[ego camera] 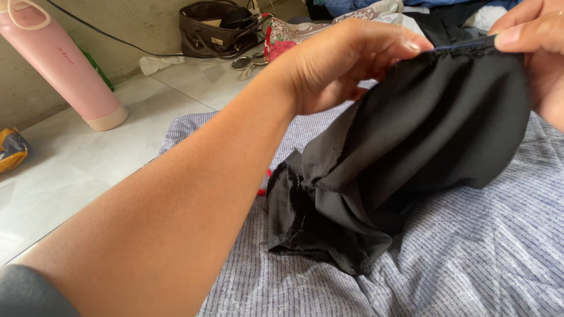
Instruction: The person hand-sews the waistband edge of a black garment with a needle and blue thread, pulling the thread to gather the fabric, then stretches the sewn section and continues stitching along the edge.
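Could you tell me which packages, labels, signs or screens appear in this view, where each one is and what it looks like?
Yellow packet: far left edge on the pale tiled floor, crumpled, yellow with dark patches, partly cut off.
Pink bottle: upper left, leaning against the wall, tall cylinder, pale pink with small darker pink lettering and a cream base.
Brown handbag: top centre by the wall, dark brown with a small pale rectangular tag on its front.
No signs or screens show.
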